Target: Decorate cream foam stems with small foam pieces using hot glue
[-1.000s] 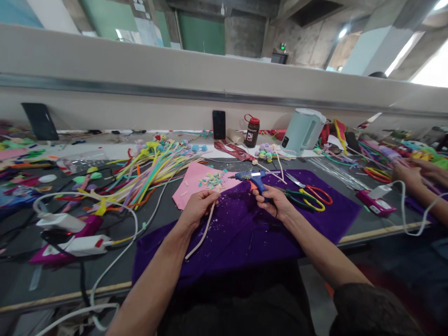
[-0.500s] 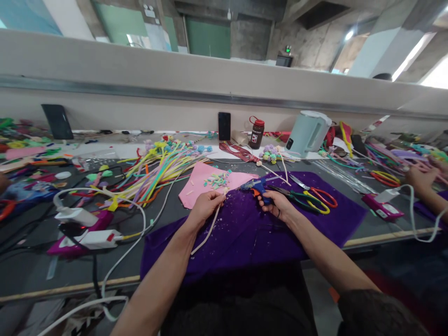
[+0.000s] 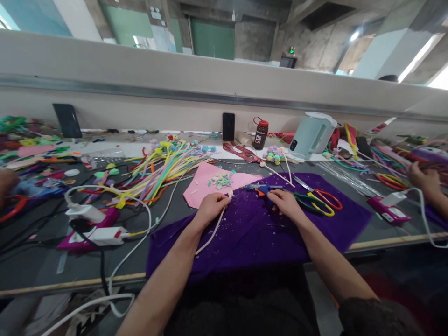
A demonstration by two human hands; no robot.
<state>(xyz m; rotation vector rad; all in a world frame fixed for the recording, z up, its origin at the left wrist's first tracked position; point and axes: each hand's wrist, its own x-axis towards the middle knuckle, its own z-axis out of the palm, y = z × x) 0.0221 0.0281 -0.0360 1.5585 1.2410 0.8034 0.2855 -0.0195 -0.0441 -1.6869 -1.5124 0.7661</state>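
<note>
My left hand point(image 3: 212, 208) pinches the tip of a cream pipe cleaner point(image 3: 214, 233) between thumb and fingers. A small pale tuft shows at the fingertips, and the stem hangs down over the purple cloth point(image 3: 245, 247). The blue glue gun point(image 3: 257, 187) with an orange trigger lies on that cloth. Close behind its handle is my right hand point(image 3: 285, 205), fingers loosely bent and apart, seemingly off the gun. Small bits of colored pipe cleaner point(image 3: 222, 180) lie on a pink sheet point(image 3: 196, 191) just beyond my left hand.
Red-handled scissors point(image 3: 324, 198) and green-and-yellow-handled pliers point(image 3: 315, 205) lie right of my right hand. Colored pipe cleaners point(image 3: 164, 172) spread at left, near a power strip point(image 3: 87, 228) with cables. A kettle point(image 3: 311, 135), bottle point(image 3: 261, 134) and phone point(image 3: 228, 126) stand behind. A co-worker's hand point(image 3: 424, 179) works at right.
The glue gun, gripped by my right hand before, now rests lower on the cloth, and that hand has slid back from its handle. My left hand keeps its pinch. The view has shifted slightly.
</note>
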